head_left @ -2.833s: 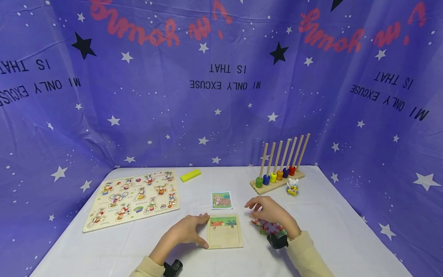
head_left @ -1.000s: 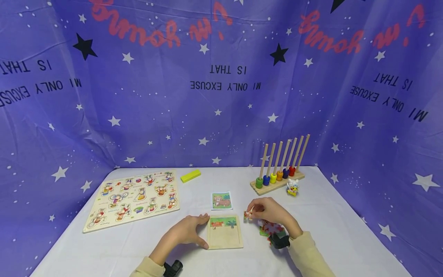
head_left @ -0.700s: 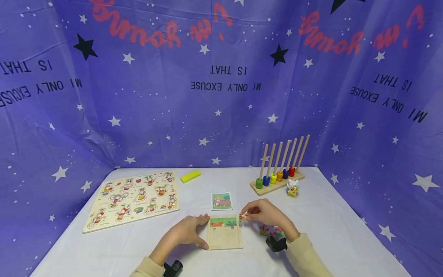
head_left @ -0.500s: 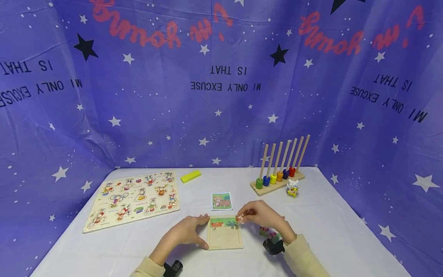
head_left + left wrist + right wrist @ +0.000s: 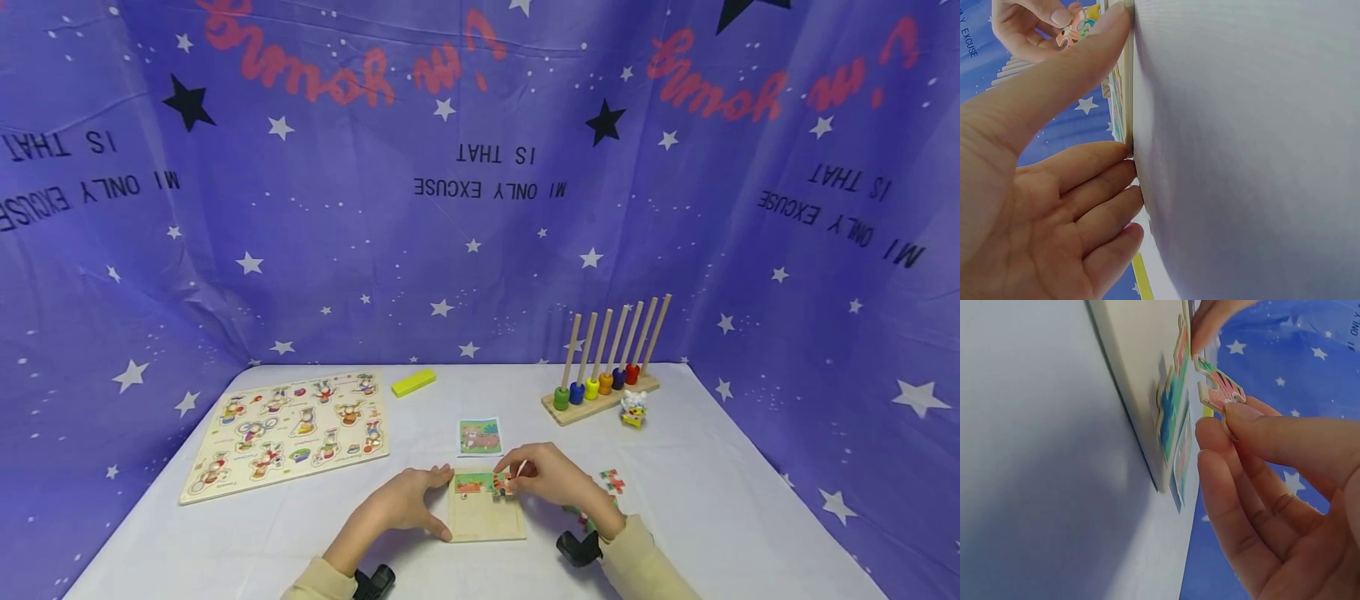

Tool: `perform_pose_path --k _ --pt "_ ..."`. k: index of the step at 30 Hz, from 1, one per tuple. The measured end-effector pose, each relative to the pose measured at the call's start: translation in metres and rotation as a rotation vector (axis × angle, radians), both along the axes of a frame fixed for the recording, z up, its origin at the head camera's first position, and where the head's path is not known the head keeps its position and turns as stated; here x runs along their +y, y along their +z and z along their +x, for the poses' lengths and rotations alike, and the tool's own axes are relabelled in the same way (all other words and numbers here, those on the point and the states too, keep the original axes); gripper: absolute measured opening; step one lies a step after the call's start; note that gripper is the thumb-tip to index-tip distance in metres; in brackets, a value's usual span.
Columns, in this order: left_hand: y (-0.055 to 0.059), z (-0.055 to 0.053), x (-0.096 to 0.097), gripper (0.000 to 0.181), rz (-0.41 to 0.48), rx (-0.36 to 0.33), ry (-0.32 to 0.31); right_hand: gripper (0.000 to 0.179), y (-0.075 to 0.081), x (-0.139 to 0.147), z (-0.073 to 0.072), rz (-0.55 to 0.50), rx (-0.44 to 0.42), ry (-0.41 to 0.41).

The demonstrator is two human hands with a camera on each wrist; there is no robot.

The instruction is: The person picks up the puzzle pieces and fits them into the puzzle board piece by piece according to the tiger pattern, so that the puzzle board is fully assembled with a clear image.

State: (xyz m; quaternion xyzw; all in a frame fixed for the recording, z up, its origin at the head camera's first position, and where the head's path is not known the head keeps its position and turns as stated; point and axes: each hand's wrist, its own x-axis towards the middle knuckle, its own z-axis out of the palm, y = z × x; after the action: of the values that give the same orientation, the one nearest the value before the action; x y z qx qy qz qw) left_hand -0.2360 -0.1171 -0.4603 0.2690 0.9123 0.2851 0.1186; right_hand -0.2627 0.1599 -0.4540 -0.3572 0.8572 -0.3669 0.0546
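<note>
Left hand [image 5: 403, 498]: thumb spread from fingers, touching tray [image 5: 486, 523]
Right hand [image 5: 551, 475]: pinching 1 piece [image 5: 1222, 387]
Piece: likely placing far right; next, align

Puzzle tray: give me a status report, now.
Right grip pinching striped piece over tray. Left grip touching tray's left edge. Tray filled only along far edge. Loose pieces partly hidden by right forearm, clear of tray.

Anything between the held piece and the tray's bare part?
Nothing visible: the right hand holds the piece over the tray; laid pieces sit along its far edge, the left hand at its left edge.
</note>
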Motion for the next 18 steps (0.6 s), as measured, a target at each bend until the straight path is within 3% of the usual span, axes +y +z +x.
perform_pose_path --k 18 --pt "0.001 0.003 0.000 0.091 -0.013 0.016 0.007 0.015 -0.014 -0.039 0.003 -0.033 -0.014 0.023"
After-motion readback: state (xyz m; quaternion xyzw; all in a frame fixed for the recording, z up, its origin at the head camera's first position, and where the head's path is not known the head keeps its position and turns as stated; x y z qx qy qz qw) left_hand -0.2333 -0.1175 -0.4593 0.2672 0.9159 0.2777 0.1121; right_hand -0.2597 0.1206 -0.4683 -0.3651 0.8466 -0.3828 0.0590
